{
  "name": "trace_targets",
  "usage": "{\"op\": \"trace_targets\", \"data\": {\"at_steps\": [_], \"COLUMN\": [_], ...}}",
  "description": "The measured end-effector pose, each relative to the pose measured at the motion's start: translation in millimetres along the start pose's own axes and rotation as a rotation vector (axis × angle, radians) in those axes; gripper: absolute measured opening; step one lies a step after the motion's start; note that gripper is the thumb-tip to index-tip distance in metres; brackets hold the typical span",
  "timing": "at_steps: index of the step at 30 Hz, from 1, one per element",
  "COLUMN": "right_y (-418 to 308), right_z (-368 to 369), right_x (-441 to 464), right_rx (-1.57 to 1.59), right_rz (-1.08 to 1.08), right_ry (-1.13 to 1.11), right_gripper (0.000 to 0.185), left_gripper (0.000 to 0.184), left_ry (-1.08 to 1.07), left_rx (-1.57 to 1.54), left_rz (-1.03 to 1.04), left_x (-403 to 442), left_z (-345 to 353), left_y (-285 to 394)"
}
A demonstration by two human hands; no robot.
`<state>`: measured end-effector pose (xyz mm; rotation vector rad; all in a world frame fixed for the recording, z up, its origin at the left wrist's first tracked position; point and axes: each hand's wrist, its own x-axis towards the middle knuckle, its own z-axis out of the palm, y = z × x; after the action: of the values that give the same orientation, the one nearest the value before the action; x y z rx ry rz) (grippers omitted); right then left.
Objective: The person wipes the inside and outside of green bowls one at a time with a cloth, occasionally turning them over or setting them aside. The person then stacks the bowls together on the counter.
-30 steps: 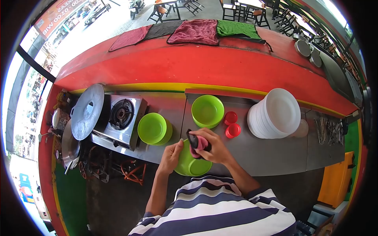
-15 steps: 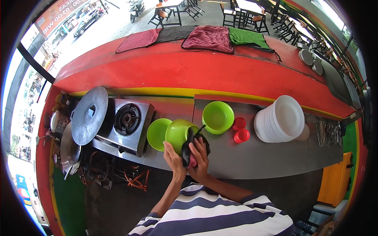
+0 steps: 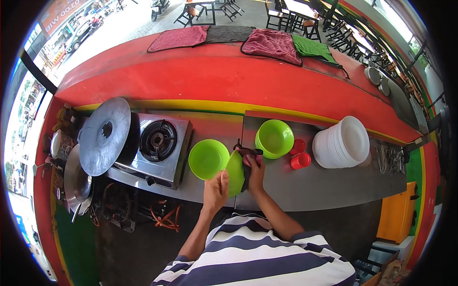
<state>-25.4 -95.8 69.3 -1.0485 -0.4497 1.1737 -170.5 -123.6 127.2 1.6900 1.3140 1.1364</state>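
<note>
A green bowl point(image 3: 234, 177) is tilted on its side in front of my body, above the counter's front edge. My left hand point(image 3: 217, 189) grips its near left rim, thumb up. On its right side my right hand point(image 3: 255, 172) presses a dark cloth with pink patches point(image 3: 247, 161) against the bowl. The fingers of that hand are closed round the cloth and partly hidden. Just left of the held bowl, a second green bowl point(image 3: 208, 158) stands upright on the counter. To the right is a stack of green bowls point(image 3: 275, 137).
Two red cups point(image 3: 300, 160) sit beside the green stack, then a tall stack of white plates point(image 3: 339, 143) and metal cutlery point(image 3: 390, 158). On the left are a gas stove point(image 3: 158, 140) and a large wok point(image 3: 105, 136). Cloths point(image 3: 272, 44) lie along the red ledge.
The held bowl has turned from underside-up to edge-on and moved slightly right. My right hand and the cloth have moved up and right along it. The whole view has shifted a little.
</note>
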Motion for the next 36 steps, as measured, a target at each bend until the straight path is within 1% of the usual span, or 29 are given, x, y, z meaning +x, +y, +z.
{"op": "trace_targets", "data": {"at_steps": [1,4,5,8,9,12,15,18,20,23,24,26,27,29,33,35,36], "right_y": [6,36,43,10,5,13,21,21,46,65,66,67,67,69,81,79,75], "right_z": [4,-7,-9,16,10,-6,-5,1,-12,-17,-14,-11,-9,-6,-8,-12,-15], "right_x": [0,12,15,3,6,19,18,11,17,17,16,13,12,10,8,6,1], "right_rx": [0.066,0.424,0.433,0.339,0.223,0.077,-0.177,-0.325,-0.365,-0.398,-0.404,-0.389,-0.381,-0.377,-0.339,-0.295,-0.275], "right_rz": [0.086,0.430,0.430,0.466,0.546,0.578,0.477,0.329,0.214,0.078,0.039,0.035,0.032,0.006,-0.030,0.036,0.074], "right_ry": [0.036,-0.198,-0.339,-0.275,-0.332,-0.412,-0.178,-0.084,-0.090,-0.077,-0.069,-0.063,-0.059,-0.056,-0.058,-0.046,-0.036], "right_gripper": [0.030,0.036,0.042,0.045,0.051,0.053,0.044,0.032,0.028,0.022,0.020,0.018,0.017,0.019,0.023,0.023,0.024], "left_gripper": [0.041,0.037,0.037,0.034,0.032,0.028,0.027,0.027,0.027,0.025,0.024,0.023,0.023,0.023,0.026,0.028,0.029], "left_ry": [-0.038,-0.171,-0.216,-0.312,-0.304,-0.295,-0.296,-0.282,-0.291,-0.346,-0.346,-0.349,-0.367,-0.404,-0.387,-0.349,-0.347], "left_rx": [0.058,0.178,0.211,0.256,0.234,0.188,0.193,0.219,0.236,0.260,0.260,0.259,0.276,0.309,0.358,0.362,0.366], "left_rz": [0.056,0.195,0.238,0.335,0.350,0.386,0.401,0.429,0.439,0.394,0.408,0.435,0.407,0.353,0.361,0.389,0.373], "left_x": [2,11,13,18,19,23,18,18,18,16,17,19,19,17,14,15,16], "left_z": [-8,-33,-42,-66,-72,-82,-82,-83,-85,-84,-84,-82,-81,-77,-68,-60,-56], "left_y": [-1,-7,-11,-45,-49,-61,-79,-94,-103,-121,-126,-134,-138,-147,-158,-163,-158]}}
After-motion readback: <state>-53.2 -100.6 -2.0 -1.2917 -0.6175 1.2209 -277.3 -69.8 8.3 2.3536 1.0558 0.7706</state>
